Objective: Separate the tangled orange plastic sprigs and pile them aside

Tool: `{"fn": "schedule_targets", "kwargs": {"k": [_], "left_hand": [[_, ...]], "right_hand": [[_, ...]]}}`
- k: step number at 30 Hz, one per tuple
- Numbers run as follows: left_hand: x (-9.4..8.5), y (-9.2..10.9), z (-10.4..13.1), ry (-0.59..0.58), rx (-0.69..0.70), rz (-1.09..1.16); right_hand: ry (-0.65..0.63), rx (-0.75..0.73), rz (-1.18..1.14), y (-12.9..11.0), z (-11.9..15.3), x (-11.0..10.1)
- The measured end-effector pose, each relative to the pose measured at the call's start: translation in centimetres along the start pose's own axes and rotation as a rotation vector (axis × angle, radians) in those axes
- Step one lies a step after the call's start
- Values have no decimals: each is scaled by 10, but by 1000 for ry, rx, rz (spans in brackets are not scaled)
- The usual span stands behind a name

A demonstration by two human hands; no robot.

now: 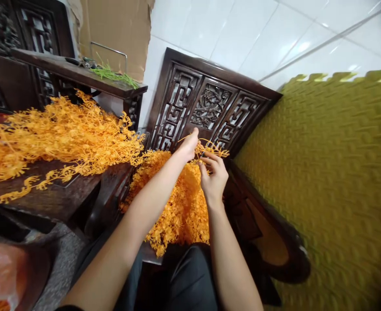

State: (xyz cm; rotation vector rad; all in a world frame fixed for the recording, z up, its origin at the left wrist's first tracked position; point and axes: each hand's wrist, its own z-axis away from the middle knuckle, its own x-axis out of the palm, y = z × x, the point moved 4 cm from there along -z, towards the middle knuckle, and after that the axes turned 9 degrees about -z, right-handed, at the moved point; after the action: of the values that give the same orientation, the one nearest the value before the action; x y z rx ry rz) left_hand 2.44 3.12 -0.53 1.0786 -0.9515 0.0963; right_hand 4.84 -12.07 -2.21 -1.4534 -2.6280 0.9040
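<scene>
My left hand (pixel 189 146) is closed, thumb pointing up, on an orange plastic flower sprig (pixel 221 152). My right hand (pixel 215 178) is curled close beside it, with thumb and fingertips pinching the same sprig. A thin orange stem arcs between the two hands. Below them a large heap of orange plastic sprigs (pixel 167 216) spreads in front of my knees, partly covered by my left forearm. The exact spot where the fingertips meet the sprig is too small to make out.
More orange sprigs (pixel 80 134) cover a dark wooden bench (pixel 57 194) at left. Cut green stems (pixel 112 75) and a dark-handled tool (pixel 73 61) lie on a wooden ledge (pixel 47 62). A carved chair back (pixel 209 99) stands ahead; yellow-green foam matting (pixel 333 172) is on the right.
</scene>
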Motion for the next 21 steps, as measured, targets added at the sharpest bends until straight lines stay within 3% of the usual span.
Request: {"fn": "schedule_targets", "kwargs": {"k": [3, 7, 10, 14, 21], "left_hand": [[5, 9, 11, -96, -38, -186], [10, 11, 19, -188, -86, -229], [10, 11, 18, -136, -23, -287], [6, 13, 18, -30, 51, -436], [5, 21, 32, 7, 176, -659]], "right_hand": [[18, 22, 23, 9, -5, -2], [-32, 58, -44, 11, -5, 1], [5, 137, -201, 13, -2, 1], [197, 207, -408, 20, -2, -3], [378, 449, -772, 37, -9, -1]]}}
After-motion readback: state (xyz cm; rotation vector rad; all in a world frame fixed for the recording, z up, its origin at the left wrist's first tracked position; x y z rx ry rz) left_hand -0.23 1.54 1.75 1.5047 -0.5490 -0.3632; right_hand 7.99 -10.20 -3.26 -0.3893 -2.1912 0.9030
